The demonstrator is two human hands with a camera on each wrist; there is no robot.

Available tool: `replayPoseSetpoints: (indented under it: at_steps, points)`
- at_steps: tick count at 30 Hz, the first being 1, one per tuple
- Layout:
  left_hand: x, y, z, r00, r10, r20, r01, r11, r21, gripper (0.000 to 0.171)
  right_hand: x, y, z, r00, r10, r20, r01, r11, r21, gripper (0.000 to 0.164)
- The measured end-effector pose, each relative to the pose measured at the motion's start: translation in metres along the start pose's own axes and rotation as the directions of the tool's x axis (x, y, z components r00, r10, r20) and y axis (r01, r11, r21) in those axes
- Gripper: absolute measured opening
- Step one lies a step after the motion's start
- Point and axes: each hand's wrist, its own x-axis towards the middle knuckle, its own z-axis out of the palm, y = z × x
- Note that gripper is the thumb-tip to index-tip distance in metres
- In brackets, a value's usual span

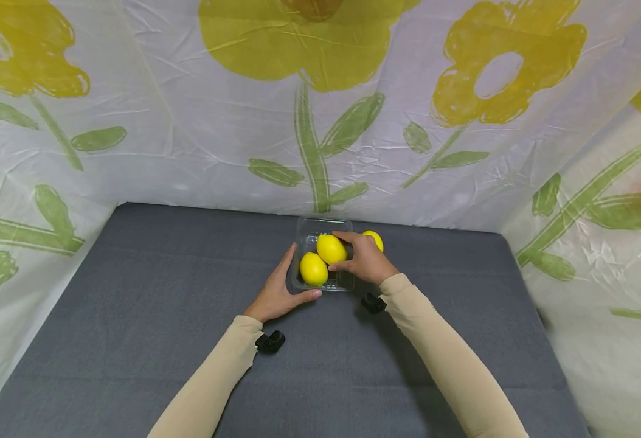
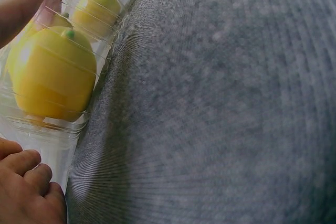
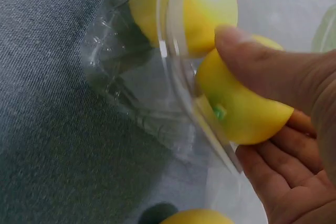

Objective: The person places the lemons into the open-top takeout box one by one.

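A clear plastic container (image 1: 305,225) stands near the table's far edge. Inside it, one yellow lemon (image 1: 313,269) rests at the front left. My right hand (image 1: 368,258) grips another lemon (image 1: 331,249) between thumb and fingers, at the container's right rim and beside the first one. The right wrist view shows this lemon (image 3: 239,100) with its green tip facing the camera. My left hand (image 1: 279,296) spans the container's near left corner, fingers along the left side and thumb stretched along the front. A further lemon (image 1: 374,239) lies right of the container, partly hidden behind my right hand.
A dark grey cloth covers the table (image 1: 151,322). Behind it and at both sides hangs a white curtain (image 1: 189,134) with yellow flowers and green leaves. Both wrists carry small black cameras below the beige sleeves.
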Motion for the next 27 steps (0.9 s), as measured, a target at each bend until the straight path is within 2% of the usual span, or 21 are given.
replayPoseSetpoints:
  at_steps: [8,15,19,27]
  points:
    - [0.001,-0.001,0.0,1.0,0.007,0.005,-0.007,1.0,-0.011,0.12,0.011,0.0,0.0,0.999,-0.015,0.034,0.018,0.996,-0.091,0.079]
    - [0.001,-0.002,0.0,1.0,0.007,0.003,-0.007,1.0,0.002,0.119,0.013,-0.002,-0.001,0.998,-0.002,0.057,0.008,0.994,-0.106,0.079]
    - [0.001,-0.002,0.0,1.0,0.002,0.003,-0.002,1.0,0.013,0.119,0.014,-0.003,-0.002,0.998,0.003,0.069,0.003,0.996,-0.086,0.078]
    - [0.0,0.0,0.0,1.0,-0.003,0.007,0.003,1.0,0.011,0.12,0.015,-0.003,-0.003,0.996,0.001,0.09,-0.004,1.0,0.027,0.071]
